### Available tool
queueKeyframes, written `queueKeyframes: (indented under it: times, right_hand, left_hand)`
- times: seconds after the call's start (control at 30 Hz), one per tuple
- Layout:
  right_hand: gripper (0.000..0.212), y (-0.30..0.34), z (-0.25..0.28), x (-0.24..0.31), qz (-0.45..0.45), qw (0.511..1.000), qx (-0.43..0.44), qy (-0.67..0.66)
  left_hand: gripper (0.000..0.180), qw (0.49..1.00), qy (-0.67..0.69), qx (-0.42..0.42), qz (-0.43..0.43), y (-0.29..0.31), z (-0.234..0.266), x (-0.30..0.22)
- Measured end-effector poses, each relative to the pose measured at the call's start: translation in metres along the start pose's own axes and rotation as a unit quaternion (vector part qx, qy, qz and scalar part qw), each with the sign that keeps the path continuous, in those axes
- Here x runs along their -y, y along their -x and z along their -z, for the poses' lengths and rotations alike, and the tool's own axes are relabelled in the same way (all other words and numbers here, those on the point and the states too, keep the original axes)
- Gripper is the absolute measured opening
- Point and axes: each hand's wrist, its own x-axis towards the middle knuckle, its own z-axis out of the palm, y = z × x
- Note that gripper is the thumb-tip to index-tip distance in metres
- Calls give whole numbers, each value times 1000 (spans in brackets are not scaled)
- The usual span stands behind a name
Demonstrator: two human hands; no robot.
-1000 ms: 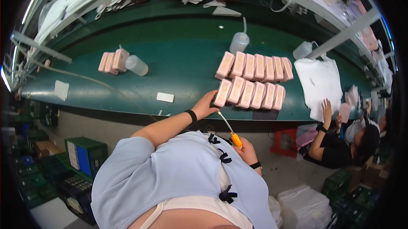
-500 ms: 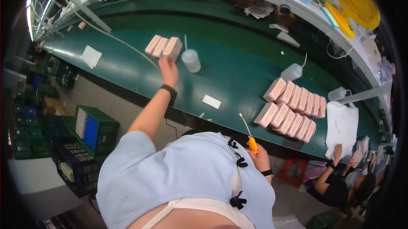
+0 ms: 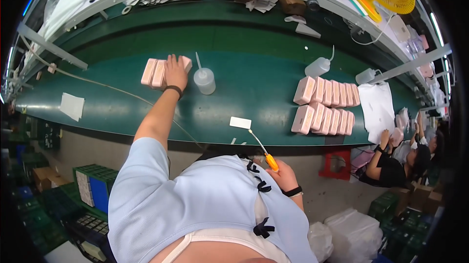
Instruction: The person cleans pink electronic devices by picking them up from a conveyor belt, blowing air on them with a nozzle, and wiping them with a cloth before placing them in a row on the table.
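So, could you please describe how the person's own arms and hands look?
The left hand and right hand are ungloved. A short light blue sleeve covers the left upper arm. Black wristbands circle both wrists, with a thin pale bracelet on the right.

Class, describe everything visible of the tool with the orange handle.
The tool has a bright orange, plastic-looking handle and a thin, grey, metal-looking shaft ending in a small pale tip. The right hand holds the handle. The shaft slants up and leftward, its tip appearing near the white card; contact is unclear.
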Motion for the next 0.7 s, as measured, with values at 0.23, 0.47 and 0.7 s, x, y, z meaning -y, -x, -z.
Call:
queueKeyframes:
  times: [0.23, 0.47, 0.7]
  right_hand:
    - [40, -28, -2, 22, 75, 995, 34, 54]
    - [38, -81, 13, 61, 209, 965, 68, 146]
    - [37, -114, 6, 106, 306, 890, 186, 282]
  left_hand:
    - [66, 946, 285, -35, 152, 24, 69, 13]
    - [69, 615, 748, -36, 247, 134, 166, 41]
    - [72, 650, 696, -6, 307, 239, 201, 55]
